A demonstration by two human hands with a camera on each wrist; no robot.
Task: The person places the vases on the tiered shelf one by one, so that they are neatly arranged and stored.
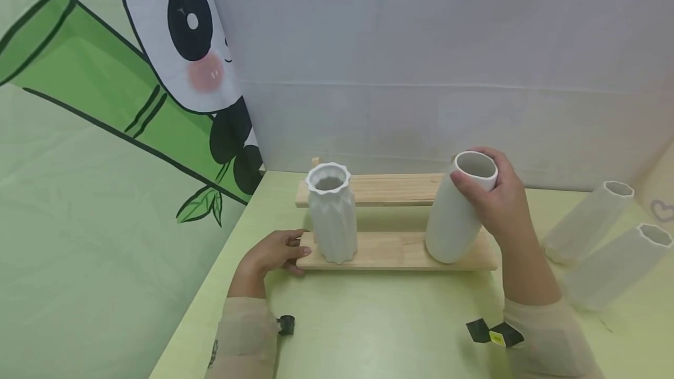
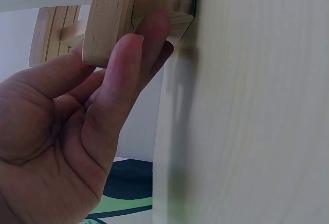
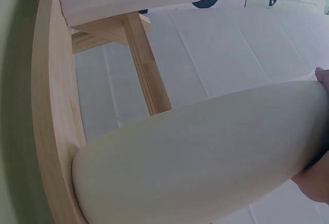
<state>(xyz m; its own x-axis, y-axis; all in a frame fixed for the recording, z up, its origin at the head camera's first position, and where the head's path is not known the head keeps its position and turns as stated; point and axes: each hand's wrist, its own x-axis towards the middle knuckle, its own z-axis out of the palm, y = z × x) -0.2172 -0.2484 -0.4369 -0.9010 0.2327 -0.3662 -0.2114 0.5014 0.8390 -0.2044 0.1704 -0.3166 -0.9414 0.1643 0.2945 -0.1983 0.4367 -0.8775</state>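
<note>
My right hand [image 1: 502, 197] grips a smooth white vase [image 1: 453, 224] around its neck, thumb at the near side of the rim. The vase leans a little, its base at the right part of the lower board of a two-tier wooden shelf [image 1: 392, 250]. The right wrist view shows the base of the smooth vase [image 3: 195, 157] right at the board. My left hand [image 1: 276, 253] holds the left end of that same board. In the left wrist view, fingers [image 2: 123, 64] curl about the board's end. Near this hand, a ribbed white vase [image 1: 332, 221] with a scalloped rim stands upright on the lower board.
Two more white vases [image 1: 590, 221] [image 1: 618, 265] stand on the table at the right, beyond my right forearm. The shelf's upper board [image 1: 395, 189] lies behind the lower one, close to the white backdrop [image 1: 421, 75]. A panda-and-bamboo cloth [image 1: 131, 75] hangs at the left.
</note>
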